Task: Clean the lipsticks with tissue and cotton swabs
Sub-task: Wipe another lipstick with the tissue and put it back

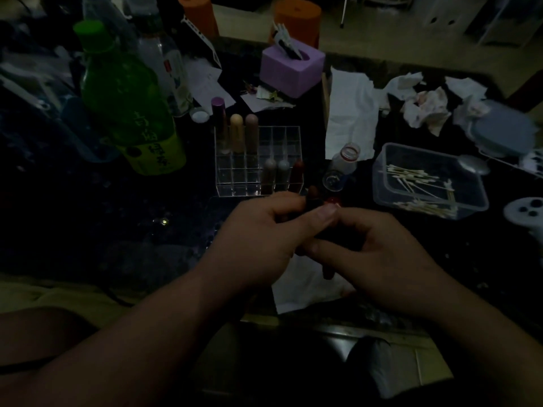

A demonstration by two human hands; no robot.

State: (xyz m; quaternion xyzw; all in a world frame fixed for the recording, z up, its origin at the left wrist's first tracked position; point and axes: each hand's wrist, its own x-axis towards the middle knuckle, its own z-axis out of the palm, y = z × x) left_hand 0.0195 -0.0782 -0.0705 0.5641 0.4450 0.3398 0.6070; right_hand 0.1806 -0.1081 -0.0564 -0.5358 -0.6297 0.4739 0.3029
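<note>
Dim view from above of a dark table [88,218] crowded with things.

(a) Both forearms reach in from the near edge and the hands meet at the centre, close together. The left hand [264,233] has its fingers curled round a dark lipstick [313,198], thumb laid across toward the other hand. The right hand [379,254] curls its fingers round the lower end of the same lipstick, though the light is too poor to show the grip exactly. The lipstick's top shows just above the left fingers, in front of the organizer.

(b) A green bottle [123,92] stands upright at far left.

(c) A flat white tissue sheet [349,113] lies right of centre; a second tissue [302,286] lies on the table edge beneath the hands.

(d) A clear plastic tub [382,183] at right holds loose cotton swabs [417,180].

(e) A clear gridded organizer [235,177] stands just beyond the hands. Three lipsticks stand upright in its back row at left, and three more in its front row at right.

(f) A purple tissue box [291,69] sits behind the organizer.

(g) Crumpled tissues [426,110], some stained, lie at far right beyond the tub.

(h) A small uncapped bottle [343,163] stands between organizer and tub.
</note>
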